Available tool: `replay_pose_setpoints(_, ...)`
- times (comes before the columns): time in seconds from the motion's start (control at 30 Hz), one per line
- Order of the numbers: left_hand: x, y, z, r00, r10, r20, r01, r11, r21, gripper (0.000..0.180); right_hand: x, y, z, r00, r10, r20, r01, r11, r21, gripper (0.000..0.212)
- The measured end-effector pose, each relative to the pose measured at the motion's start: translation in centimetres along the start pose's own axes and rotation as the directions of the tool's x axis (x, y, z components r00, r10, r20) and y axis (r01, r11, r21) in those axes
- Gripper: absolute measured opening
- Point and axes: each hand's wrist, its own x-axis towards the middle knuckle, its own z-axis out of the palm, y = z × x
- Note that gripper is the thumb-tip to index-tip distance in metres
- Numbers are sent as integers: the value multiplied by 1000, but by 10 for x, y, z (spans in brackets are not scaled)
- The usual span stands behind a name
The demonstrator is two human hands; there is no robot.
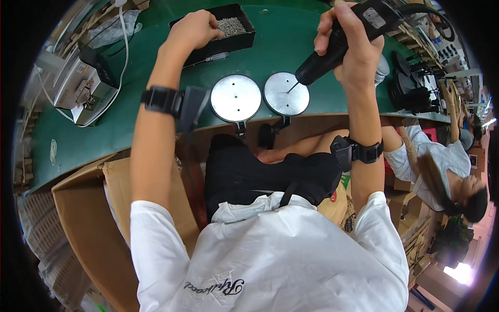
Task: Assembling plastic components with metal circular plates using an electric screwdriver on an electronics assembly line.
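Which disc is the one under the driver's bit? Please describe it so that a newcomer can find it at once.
Start at the green table and go to its edge nearest the wearer. Two silvery discs lie there side by side; take the right disc. The thin bit of the black driver points at it, unlike the left disc.

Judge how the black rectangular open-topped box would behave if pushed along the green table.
The box would probably slide rather than tip, looking low and broad. It may feel heavy for its size, given the many small silvery, metal-looking pieces inside. Those loose pieces could spill if tilted, since nothing covers them.
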Motion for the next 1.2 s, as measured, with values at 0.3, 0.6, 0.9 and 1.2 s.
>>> replay_pose_setpoints(0.3, 28, -16, 13, 991, 34, 133, -26, 998, -60, 16, -6, -4, 1, 986, 52, 156, -48, 998, -30, 19)
replay_pose_setpoints(0.6, 9, -6, -1, 993, -49, 104, 49, 999, 1, 24, -41, -48, -29, 960, -262, 95, 234, 943, 236, 39)
replay_pose_setpoints(0.9, -55, 41, -17, 885, -155, -440, -126, 829, -545, 18, -92, -91, -27, 967, -250, 54, 212, 902, 376, 32)
replay_pose_setpoints(1.2, -192, 139, 14, 905, 180, -385, -365, 794, -486, 17, -81, -104, -26, 962, -268, 56, 193, 809, 555, 36)
